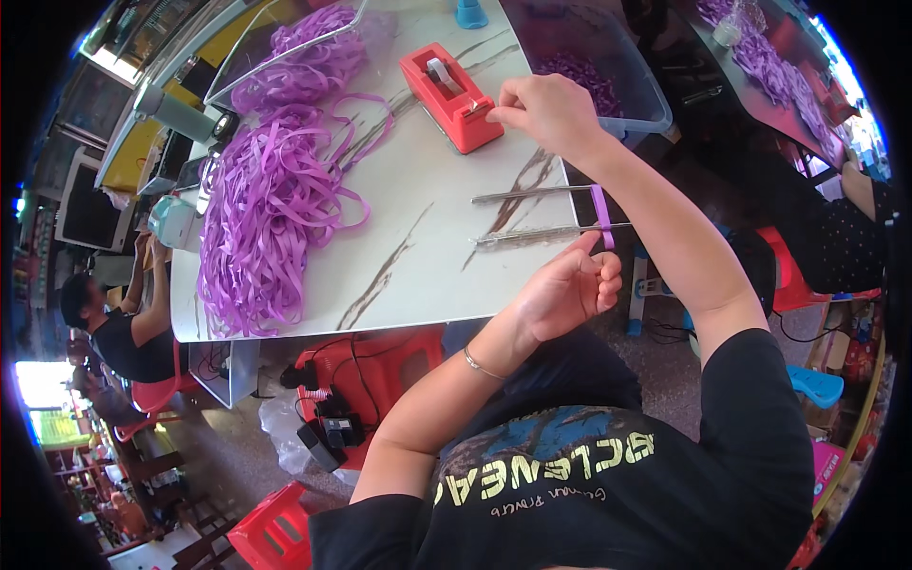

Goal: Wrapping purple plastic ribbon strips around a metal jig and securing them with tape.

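Note:
My right hand (556, 112) is at the cutter end of a red tape dispenser (463, 122), thumb and forefinger pinched on the end of the tape; the clear strip itself barely shows. A roll of tape (443, 76) sits in the dispenser. Past the table's right edge, a purple ribbon (600, 211) is looped round two thin metal rods (537, 195) that lie side by side. My left hand (575, 290) is just below it, palm up and fingers curled, with a fingertip against the ribbon's lower end at the nearer rod.
A large heap of purple ribbon (256, 218) covers the left of the white table (418, 275). A clear bin (632, 123) with purple pieces stands beyond the right edge. Below the table are a red stool (404, 375) and cables. Another person (133, 332) sits at far left.

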Tool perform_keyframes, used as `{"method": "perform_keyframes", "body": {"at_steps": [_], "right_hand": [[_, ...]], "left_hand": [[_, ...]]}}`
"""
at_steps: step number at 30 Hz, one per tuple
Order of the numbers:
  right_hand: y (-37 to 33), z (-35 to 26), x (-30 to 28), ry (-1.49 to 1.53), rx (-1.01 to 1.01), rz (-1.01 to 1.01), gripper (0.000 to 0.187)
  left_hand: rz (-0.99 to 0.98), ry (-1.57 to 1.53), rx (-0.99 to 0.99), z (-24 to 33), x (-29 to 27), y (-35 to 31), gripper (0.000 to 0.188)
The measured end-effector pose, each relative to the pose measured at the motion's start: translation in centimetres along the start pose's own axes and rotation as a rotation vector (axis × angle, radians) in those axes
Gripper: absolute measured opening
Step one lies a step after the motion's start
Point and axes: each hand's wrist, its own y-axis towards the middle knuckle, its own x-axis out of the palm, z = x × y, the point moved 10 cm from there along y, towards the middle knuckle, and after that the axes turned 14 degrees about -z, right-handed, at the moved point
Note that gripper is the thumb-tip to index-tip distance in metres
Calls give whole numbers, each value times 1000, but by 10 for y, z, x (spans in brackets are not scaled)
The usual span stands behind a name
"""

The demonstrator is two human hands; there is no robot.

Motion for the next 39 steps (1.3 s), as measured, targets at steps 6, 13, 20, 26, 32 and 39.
{"method": "perform_keyframes", "body": {"at_steps": [6,13,20,26,32,39], "right_hand": [[4,11,10,47,44,-35,23],[13,30,40,564,-70,-227,35],[0,36,65,923,92,-261,37],[-3,33,65,960,142,-183,39],[-4,36,67,941,186,-161,40],[-4,33,58,915,170,-137,40]], "left_hand": [[-12,22,-5,1,0,1,26],[-2,4,1,0,0,1,30],[6,20,-14,1,0,1,33],[0,6,-6,1,-1,1,36],[-2,5,-9,1,0,1,33],[-11,-2,-3,2,0,1,33]]}}
